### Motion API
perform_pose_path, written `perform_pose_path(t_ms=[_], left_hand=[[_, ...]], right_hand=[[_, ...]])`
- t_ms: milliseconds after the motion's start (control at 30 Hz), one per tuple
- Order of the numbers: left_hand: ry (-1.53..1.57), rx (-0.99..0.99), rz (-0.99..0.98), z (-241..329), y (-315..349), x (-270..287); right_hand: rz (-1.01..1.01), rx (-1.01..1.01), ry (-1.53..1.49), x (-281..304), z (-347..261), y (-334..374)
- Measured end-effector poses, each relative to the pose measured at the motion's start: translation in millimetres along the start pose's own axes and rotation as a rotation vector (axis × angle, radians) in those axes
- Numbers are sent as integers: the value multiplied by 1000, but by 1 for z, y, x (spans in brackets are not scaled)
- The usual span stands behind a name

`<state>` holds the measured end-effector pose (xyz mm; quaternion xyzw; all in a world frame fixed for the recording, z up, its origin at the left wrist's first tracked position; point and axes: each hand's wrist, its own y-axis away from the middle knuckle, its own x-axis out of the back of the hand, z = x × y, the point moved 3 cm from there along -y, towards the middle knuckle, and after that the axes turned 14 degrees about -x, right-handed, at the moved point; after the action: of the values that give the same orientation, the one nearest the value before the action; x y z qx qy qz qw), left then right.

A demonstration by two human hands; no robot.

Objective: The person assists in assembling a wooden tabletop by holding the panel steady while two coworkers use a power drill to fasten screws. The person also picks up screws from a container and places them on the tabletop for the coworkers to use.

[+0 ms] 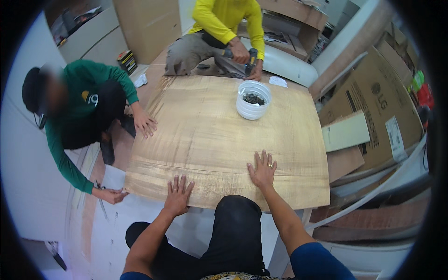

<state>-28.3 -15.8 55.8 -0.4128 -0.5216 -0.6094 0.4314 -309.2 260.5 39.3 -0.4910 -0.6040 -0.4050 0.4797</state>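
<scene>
Plywood sheet (219, 140): pale tan, streaked grain, darker brown bands near its edges; tub (253, 100) white, ribbed, dark grey contents; one co-worker's sleeve (70, 158) deep green, dark cap (31, 88); other co-worker's shirt (224, 18) bright yellow, trousers grey-khaki (186, 53); wearer's trousers (233, 233) black, sleeves blue; ring (269, 165) gold; cardboard box (373, 107) brown with black print; floor sheet (116, 224) white.

Plywood sheet (210, 135) bearing white tub (253, 100), hands
</scene>
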Motion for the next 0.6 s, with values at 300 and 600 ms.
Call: perform_pose_path(t_ms=[300,600], left_hand=[[94,-18,-13,-2,-8,1],[180,-66,174,-6,2,-5]], right_hand=[[18,3,56,-11,6,-7],[258,132,271,-48,38,-19]])
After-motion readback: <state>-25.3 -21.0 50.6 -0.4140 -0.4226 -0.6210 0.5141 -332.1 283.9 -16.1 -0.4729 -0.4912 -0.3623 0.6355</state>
